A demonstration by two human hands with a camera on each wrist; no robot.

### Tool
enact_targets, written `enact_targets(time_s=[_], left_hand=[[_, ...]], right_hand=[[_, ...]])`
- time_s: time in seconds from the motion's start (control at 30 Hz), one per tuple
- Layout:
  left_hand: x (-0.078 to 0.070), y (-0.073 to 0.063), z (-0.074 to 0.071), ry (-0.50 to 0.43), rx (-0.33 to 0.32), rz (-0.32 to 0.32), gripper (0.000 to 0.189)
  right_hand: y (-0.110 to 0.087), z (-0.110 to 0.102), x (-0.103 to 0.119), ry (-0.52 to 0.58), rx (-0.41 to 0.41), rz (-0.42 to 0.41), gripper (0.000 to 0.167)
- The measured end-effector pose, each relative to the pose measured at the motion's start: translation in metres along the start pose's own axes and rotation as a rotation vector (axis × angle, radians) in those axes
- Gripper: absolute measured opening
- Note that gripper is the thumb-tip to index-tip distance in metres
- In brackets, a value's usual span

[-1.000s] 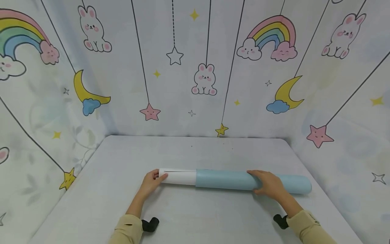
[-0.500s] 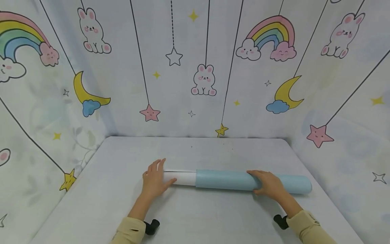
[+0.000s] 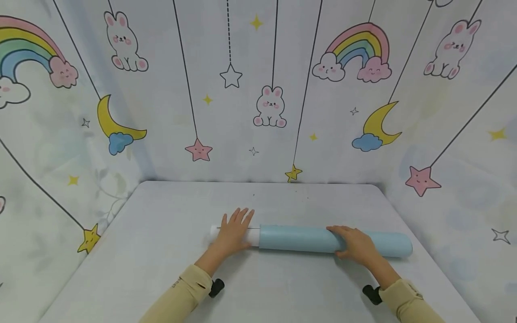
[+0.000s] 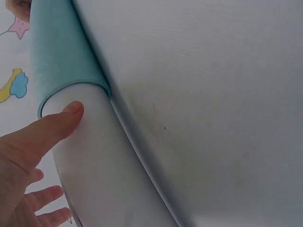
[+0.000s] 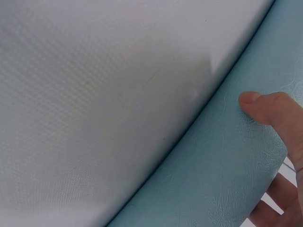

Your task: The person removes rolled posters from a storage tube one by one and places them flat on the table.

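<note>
A light-blue roll (image 3: 296,238) with a leather-like grain lies lengthwise across the table. Out of its left end sticks a white roll (image 4: 104,156), with the blue edge wrapped round it. My left hand (image 3: 232,235) is over this white part, fingers spread and fairly straight. In the left wrist view its thumb (image 4: 71,116) lies along the white surface just short of the blue edge. My right hand (image 3: 355,244) grips the blue roll right of its middle, thumb on the near side and fingers over the far side. The palm hides part of the roll there.
The white table (image 3: 282,287) has rounded back corners. A cloth (image 3: 234,134) printed with rabbits, rainbows, moons and stars hangs behind it and along both sides. Black wrist devices show under both sleeves, such as the left one (image 3: 216,287).
My left hand has let go of the white roll's left end, spread its fingers and moved right along it towards the blue edge. The right hand has stayed in place on the roll.
</note>
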State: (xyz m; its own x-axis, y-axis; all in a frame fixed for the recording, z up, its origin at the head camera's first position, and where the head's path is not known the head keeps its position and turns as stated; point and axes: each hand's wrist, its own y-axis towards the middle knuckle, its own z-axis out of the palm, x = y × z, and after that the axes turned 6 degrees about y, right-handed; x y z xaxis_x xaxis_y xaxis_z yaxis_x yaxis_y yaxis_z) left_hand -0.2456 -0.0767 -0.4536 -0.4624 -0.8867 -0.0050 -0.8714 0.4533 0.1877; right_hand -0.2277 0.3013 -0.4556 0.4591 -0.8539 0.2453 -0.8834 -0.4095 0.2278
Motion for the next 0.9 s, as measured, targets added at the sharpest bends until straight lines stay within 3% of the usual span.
enact_targets(time_s=[0.33, 0.9], left_hand=[[-0.006, 0.009, 0.011, 0.013, 0.079, 0.025, 0.094], [-0.006, 0.0, 0.018, 0.005, 0.043, 0.06, 0.069]], right_hand=[[0.0, -0.002, 0.001, -0.068, 0.006, -0.036, 0.076], [-0.003, -0.002, -0.005, -0.042, 0.036, -0.026, 0.079]])
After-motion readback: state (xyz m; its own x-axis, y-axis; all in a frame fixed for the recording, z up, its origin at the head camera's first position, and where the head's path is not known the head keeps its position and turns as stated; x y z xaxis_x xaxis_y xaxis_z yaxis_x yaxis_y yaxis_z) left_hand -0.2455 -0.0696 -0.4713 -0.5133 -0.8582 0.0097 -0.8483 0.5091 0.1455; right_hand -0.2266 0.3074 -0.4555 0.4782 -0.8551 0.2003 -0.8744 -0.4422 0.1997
